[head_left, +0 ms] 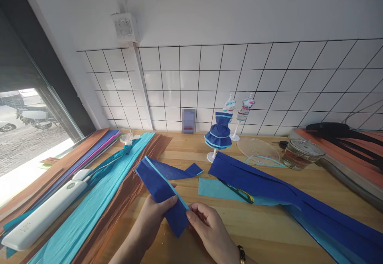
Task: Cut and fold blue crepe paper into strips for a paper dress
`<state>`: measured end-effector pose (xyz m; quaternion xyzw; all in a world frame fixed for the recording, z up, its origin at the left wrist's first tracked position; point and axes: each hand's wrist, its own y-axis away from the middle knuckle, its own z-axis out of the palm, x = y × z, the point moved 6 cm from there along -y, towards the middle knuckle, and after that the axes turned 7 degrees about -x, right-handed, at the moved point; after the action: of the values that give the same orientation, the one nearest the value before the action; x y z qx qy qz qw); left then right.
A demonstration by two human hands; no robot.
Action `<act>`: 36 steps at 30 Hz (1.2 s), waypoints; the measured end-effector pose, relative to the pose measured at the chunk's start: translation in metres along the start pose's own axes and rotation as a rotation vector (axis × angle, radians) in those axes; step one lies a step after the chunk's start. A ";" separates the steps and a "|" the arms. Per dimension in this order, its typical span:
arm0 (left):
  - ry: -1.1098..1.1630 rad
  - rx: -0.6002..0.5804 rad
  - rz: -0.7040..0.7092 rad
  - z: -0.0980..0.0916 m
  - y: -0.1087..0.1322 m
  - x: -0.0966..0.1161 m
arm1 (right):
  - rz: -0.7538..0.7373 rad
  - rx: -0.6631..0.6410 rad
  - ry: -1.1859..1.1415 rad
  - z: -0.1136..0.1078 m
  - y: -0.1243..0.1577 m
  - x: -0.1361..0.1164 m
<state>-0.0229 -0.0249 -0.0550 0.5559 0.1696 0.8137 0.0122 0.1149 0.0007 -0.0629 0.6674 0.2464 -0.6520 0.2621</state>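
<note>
A dark blue crepe-paper strip [160, 184] with a narrow light blue edge is held up over the table. My left hand [155, 212] grips it from the left, thumb on top and fingers underneath. My right hand [208, 226] pinches the light blue edge near the strip's lower end. Behind my hands, the far end of the strip [176, 171] trails along the wood. To the right, yellow-handled scissors [239, 192] lie partly under a wide dark blue paper sheet [260, 176], with a light blue piece [218, 189] below them.
A small blue ruffled dress on a stand [220, 132] is in front of a tiled wall [170, 84]. A glass jar [303, 152] and clear plate [257, 150] stand right. Left are turquoise paper [98, 200], brown paper [128, 192] and a white corded device [44, 212].
</note>
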 end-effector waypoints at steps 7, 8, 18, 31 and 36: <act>-0.007 0.024 0.004 -0.002 -0.001 0.001 | 0.006 0.008 0.021 -0.001 0.000 0.001; -0.008 0.029 0.003 -0.002 -0.002 0.002 | 0.009 0.007 0.026 -0.001 0.000 0.002; -0.028 0.071 -0.004 -0.008 -0.004 -0.002 | 0.033 -0.001 0.040 0.000 0.001 0.001; -0.046 0.005 -0.038 0.001 0.000 -0.002 | 0.010 0.010 -0.041 0.001 0.002 0.001; -0.078 -0.047 -0.041 0.004 0.002 -0.004 | 0.000 0.016 -0.028 0.000 0.002 0.007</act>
<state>-0.0175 -0.0262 -0.0570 0.5834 0.1610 0.7946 0.0486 0.1168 -0.0007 -0.0694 0.6602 0.2375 -0.6635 0.2599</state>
